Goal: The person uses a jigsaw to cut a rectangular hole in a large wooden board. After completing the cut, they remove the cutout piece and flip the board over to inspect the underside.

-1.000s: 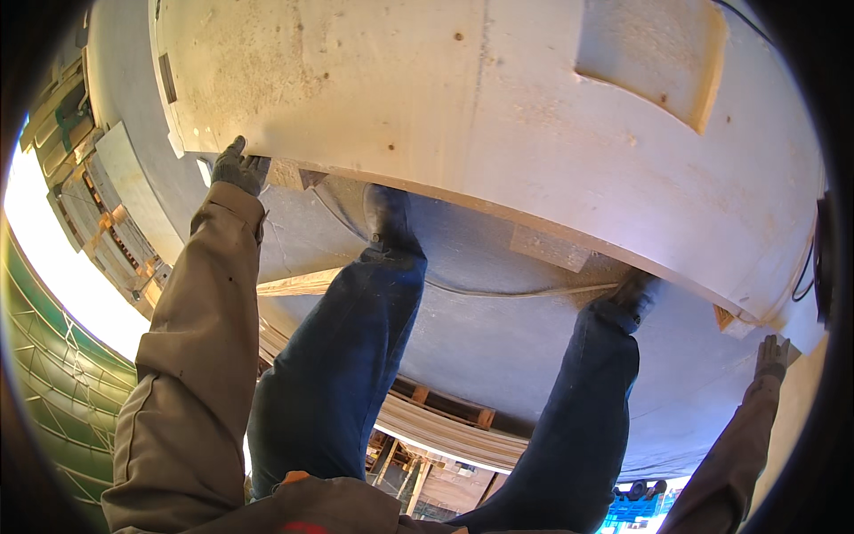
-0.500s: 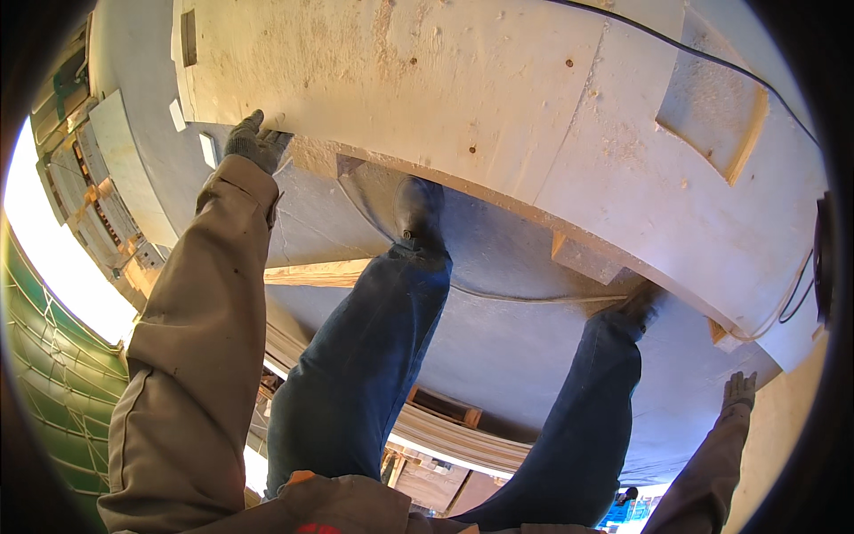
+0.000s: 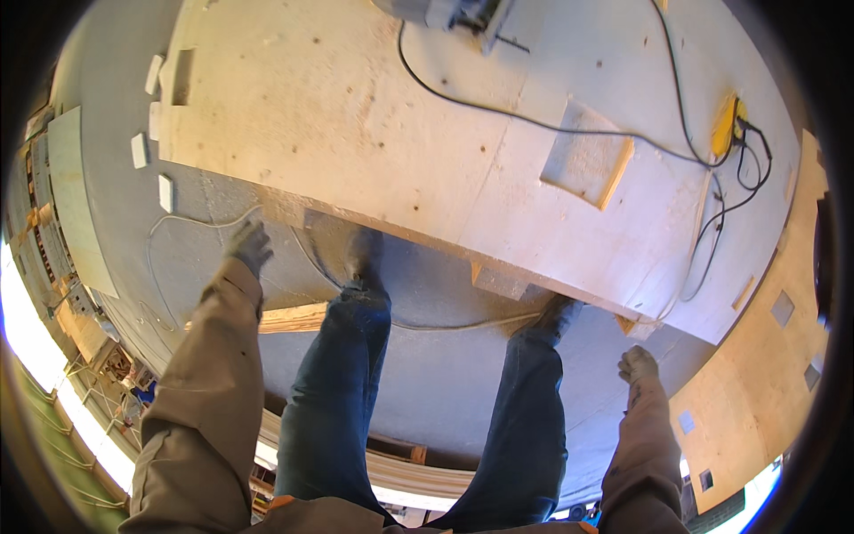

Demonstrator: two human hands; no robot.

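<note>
A large pale plywood panel with rectangular cutouts lies raised on wooden blocks in front of me. My left hand, in a grey glove, hangs just off the panel's near left edge. Its fingers are loosely stretched and somewhat blurred, with nothing seen in them. A thin pale cord runs on the floor close to its fingertips; I see no grip on it. Near the panel's right corner, my gloved right hand is curled into a loose fist, apart from the wood, and no object shows in it.
On the panel lie a partly visible power tool, its black cable and a yellow socket block. A wooden block props the near edge. Another plywood sheet stands at right. A timber piece lies behind my left leg.
My left hand has come off the panel's edge and moved nearer to me. My right hand's fingers have curled. The view has shifted, bringing the tool and yellow socket block into sight.
</note>
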